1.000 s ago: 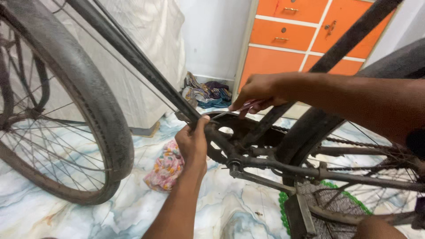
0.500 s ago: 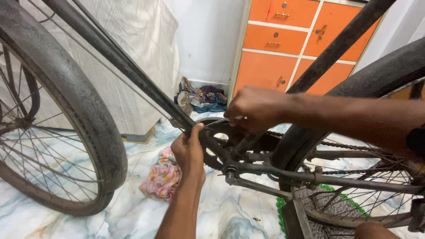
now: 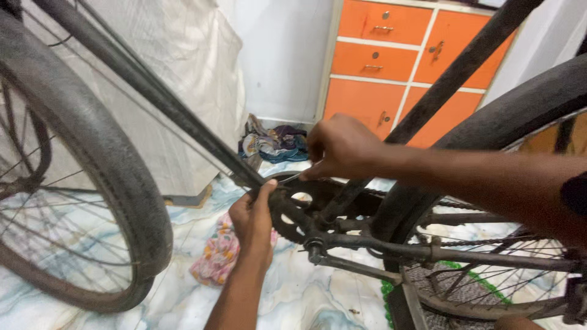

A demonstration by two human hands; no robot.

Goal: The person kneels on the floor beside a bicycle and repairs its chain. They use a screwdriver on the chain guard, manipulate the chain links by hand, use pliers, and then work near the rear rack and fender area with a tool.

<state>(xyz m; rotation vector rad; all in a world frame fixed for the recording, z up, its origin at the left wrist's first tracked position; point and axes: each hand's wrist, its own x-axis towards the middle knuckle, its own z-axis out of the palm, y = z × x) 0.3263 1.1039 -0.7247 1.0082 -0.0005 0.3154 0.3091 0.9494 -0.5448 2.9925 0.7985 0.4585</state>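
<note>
While the bicycle stood with its frame across the view, both hands worked at the chainring, the dark toothed disc low at the centre of the frame. The left hand came up from below, its fingers curled shut around the toothed edge of the chainring, thumb uppermost and touching the rim near the lower end of the down tube. The right hand reached in from the right, just above the chainring, its fingers pinched closed on a thin metal tool, whose tip pointed down-left toward the left thumb; the exact kind of tool could not be told. The chain ran rightward from the chainring, passing in front of the rear wheel, whose black tyre arched across the right side of the view. The seat tube rose diagonally to the upper right behind the right hand. A crank arm extended from below the chainring toward the lower right. The front wheel filled the left side, well apart from both hands. On the marbled floor, a crumpled floral cloth lay just beside the left forearm. An orange drawer cabinet stood against the far wall, with a heap of clothes at its foot.
</note>
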